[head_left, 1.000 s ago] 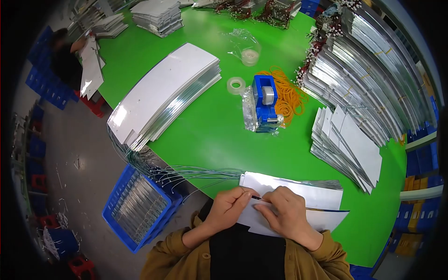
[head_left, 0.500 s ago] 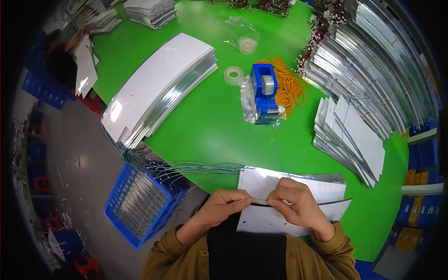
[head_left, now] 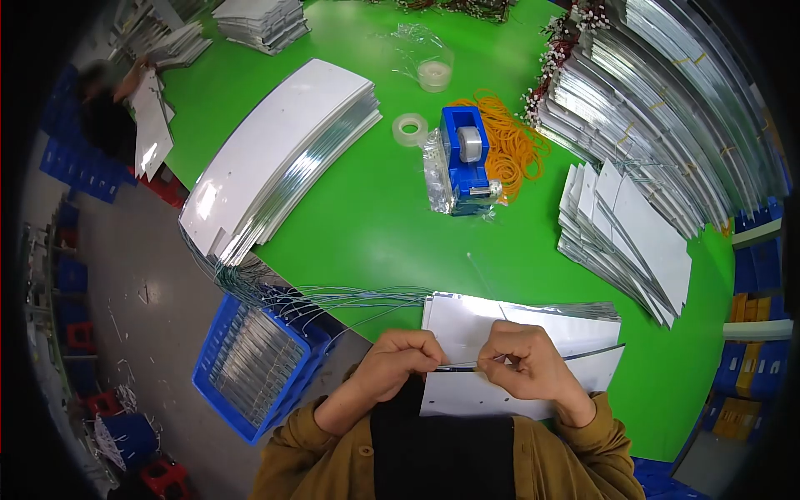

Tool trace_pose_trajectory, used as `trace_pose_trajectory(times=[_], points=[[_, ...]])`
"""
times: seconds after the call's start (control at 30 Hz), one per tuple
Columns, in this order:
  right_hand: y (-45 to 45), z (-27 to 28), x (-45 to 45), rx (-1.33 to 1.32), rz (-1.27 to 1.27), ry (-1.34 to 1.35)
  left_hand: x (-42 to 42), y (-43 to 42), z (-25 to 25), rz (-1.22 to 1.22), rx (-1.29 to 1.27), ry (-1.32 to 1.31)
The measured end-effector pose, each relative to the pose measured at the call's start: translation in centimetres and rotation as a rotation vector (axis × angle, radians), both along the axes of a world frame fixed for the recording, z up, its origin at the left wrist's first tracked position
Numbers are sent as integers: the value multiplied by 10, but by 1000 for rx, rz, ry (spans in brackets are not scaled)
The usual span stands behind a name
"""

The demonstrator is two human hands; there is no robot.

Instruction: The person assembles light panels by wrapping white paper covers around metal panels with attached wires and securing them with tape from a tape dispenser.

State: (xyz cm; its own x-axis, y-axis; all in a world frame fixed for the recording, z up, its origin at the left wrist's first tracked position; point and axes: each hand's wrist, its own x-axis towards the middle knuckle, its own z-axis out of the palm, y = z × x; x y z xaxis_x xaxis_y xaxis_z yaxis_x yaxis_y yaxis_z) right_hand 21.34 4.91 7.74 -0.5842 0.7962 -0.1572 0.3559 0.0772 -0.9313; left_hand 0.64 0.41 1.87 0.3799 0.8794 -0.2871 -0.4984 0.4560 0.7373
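My left hand (head_left: 402,364) is closed in a pinch on the left end of a thin wire (head_left: 461,364). Thumb and fingers of my right hand (head_left: 527,360) pinch it a short way to the right. The wire runs along the upper edge of a white panel (head_left: 467,395) with small holes, which lies close to my body. Just behind both hands is a stack of white panels (head_left: 467,315) with dark thin cables (head_left: 367,295) trailing out to the left. My fingertips hide part of the wire.
A blue tape dispenser (head_left: 467,171), tape rolls (head_left: 410,130) and orange rubber bands (head_left: 510,137) lie ahead. Curved panel stacks (head_left: 279,137) stand left and right (head_left: 658,125). A blue basket (head_left: 250,367) sits below the table's left edge. Another person (head_left: 112,104) is far left.
Both hands keep their pinch on the wire, which now lies closer to the near panel's upper edge. My left hand has risen slightly. The view has shifted a little.
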Motion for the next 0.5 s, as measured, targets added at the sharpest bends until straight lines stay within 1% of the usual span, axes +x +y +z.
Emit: trace_pose_trajectory(times=[0.13,0.17,0.3,0.33,0.47,0.5], points=[[1,1,3,0,5,-11,-1,0,16,-20,40,241],[1,1,3,0,3,-10,-2,0,17,-22,40,241],[1,2,-3,3,7,-41,-6,-2,19,-43,517,627],[1,3,-3,2,8,-40,-6,-2,21,-43,515,629],[3,5,-4,19,15,-84,4,3,26,-139,359,499],[4,5,-3,21,13,-85,4,4,25,-139,362,497]])
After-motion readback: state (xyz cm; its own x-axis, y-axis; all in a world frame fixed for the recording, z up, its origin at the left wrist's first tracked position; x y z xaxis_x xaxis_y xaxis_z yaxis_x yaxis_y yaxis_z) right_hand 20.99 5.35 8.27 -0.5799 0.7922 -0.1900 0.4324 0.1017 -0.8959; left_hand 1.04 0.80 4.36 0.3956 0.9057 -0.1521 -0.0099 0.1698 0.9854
